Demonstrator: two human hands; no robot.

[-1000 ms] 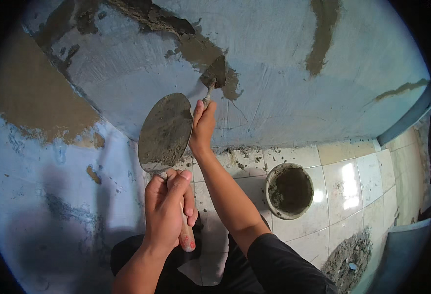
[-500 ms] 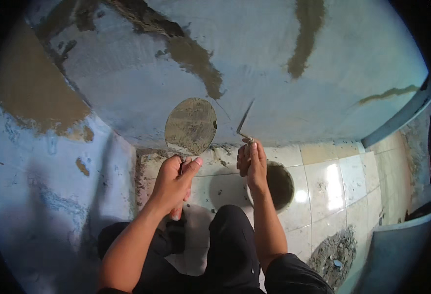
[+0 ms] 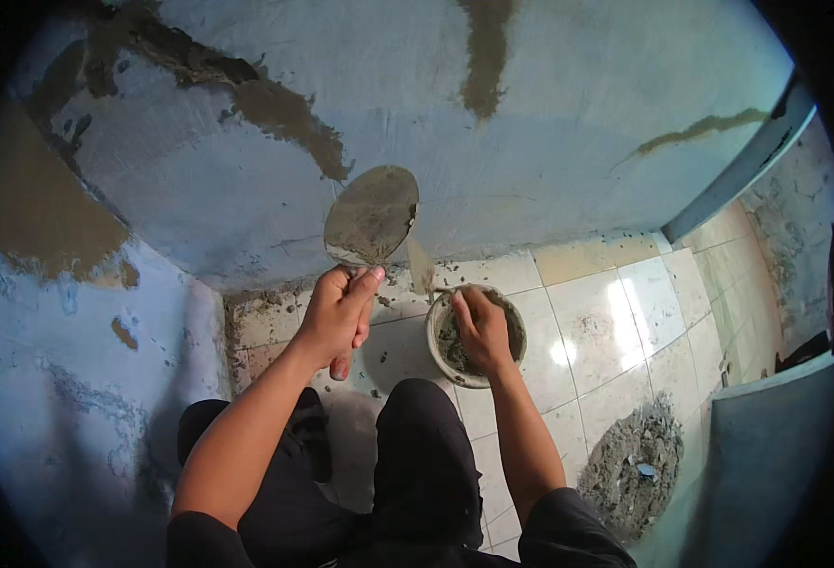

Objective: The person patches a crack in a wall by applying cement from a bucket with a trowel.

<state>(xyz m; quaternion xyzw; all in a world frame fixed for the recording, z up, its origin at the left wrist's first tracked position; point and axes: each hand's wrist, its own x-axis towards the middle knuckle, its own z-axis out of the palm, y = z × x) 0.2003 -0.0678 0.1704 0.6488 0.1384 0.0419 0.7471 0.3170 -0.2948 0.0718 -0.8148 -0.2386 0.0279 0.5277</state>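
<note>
My left hand is closed around the reddish handle of a round plastering hawk, whose disc is smeared with grey mortar and tilts up toward the wall. My right hand grips a small pointed trowel by its handle, over the mouth of a bucket. The trowel's blade sticks out past the bucket's rim, just beside the hawk's lower right edge. Grey mortar shows inside the bucket; my right hand hides part of it.
Ahead stands a pale blue wall with patched strips of mortar and an open crack. Another patched wall closes the left side. On the tiled floor a heap of mortar lies at the right, near a door-like panel.
My right hand has lowered from in front of the bucket's far edge to over its mouth, and the trowel blade has swung toward the hawk. The whole view has shifted to the right.
</note>
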